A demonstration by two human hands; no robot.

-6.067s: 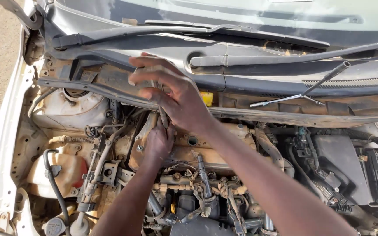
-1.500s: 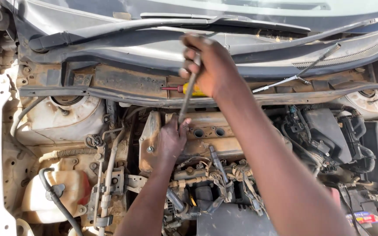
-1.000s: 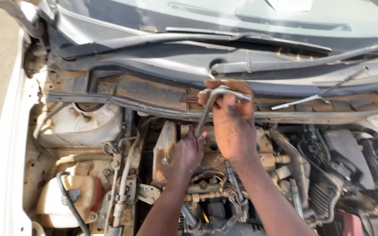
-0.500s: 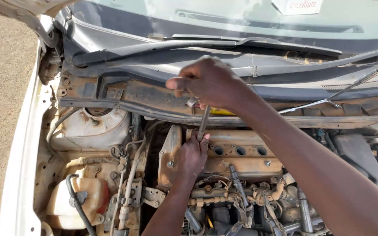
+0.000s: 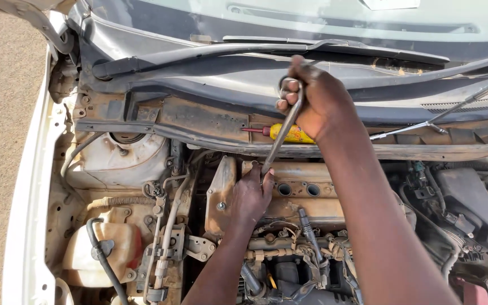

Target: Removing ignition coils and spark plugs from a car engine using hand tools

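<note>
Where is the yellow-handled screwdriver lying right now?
In the head view, the yellow-handled screwdriver lies on the rusty ledge below the windscreen wipers, just left of the right hand and above the engine cover.

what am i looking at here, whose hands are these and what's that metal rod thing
This is one picture from a camera worn on a person's head, looking down into a dusty open car engine bay. Both bare hands are that person's own. The right hand grips the top of a long grey metal rod tool, which slants down to the engine top. The left hand rests there around its lower end, beside two round holes. A yellow-handled screwdriver lies on the ledge behind.
</note>
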